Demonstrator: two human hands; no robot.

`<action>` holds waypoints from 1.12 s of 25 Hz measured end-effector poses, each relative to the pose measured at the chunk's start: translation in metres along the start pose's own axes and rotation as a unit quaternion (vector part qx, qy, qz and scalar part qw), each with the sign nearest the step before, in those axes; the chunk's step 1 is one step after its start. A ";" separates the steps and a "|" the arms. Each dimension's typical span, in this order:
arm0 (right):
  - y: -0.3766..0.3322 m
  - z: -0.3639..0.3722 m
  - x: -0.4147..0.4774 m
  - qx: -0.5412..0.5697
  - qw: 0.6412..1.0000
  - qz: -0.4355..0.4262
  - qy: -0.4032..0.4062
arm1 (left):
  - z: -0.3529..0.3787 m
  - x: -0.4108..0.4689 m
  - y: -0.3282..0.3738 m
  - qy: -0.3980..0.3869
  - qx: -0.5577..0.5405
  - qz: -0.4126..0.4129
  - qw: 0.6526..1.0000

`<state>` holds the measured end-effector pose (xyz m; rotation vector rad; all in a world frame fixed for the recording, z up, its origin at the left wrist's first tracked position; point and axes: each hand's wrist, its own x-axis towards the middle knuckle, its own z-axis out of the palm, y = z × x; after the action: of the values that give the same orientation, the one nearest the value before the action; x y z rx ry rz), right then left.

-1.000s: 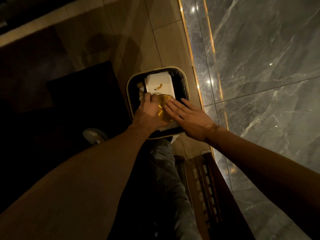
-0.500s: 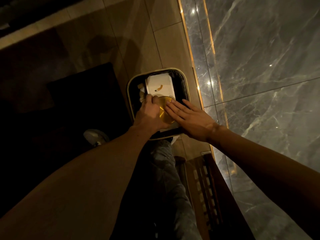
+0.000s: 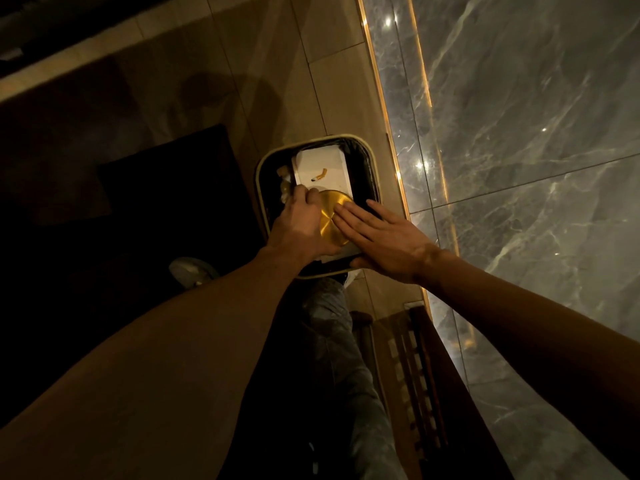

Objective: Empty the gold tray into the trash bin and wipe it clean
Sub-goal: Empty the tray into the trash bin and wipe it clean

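Note:
A small round gold tray point(image 3: 331, 216) is held over the open trash bin point(image 3: 374, 174), a rounded-square bin with a pale rim and black liner. My left hand point(image 3: 298, 226) grips the tray's left edge. My right hand point(image 3: 384, 237) lies flat with straight fingers, its fingertips resting on the tray's right side. Inside the bin lies a white box point(image 3: 322, 164) with a small orange-brown scrap point(image 3: 320, 175) on it. Crumpled pale paper point(image 3: 284, 183) shows beside the box at the left.
The bin stands on a tan tiled floor point(image 3: 270, 71) against a grey marble wall point(image 3: 519, 133) with a lit gold strip at its base. A dark mat point(image 3: 173, 188) lies to the left. My jeans leg and a shoe point(image 3: 190, 270) are below, and a slatted wooden piece point(image 3: 415, 375) is at lower right.
Both hands stay on the tray over the bin with only slight shifts. The right fingers have slid a little on the tray's face.

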<state>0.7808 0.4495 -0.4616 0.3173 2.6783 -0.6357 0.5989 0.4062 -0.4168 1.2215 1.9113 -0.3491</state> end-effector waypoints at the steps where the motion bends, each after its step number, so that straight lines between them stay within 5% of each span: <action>1: 0.000 0.001 0.000 0.000 1.000 0.002 0.002 | 0.000 0.000 0.000 -0.001 -0.004 0.001 1.000; 21: -0.003 -0.005 0.005 0.000 1.000 -0.009 -0.014 | -0.002 0.007 -0.001 0.003 0.011 -0.008 1.000; 28: -0.005 -0.015 -0.010 0.143 0.985 0.087 0.029 | 0.000 -0.007 -0.005 0.022 -0.011 -0.037 0.999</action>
<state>0.7839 0.4511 -0.4437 0.6491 2.5732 -0.9693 0.5960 0.3991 -0.4126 1.1548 1.9974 -0.3426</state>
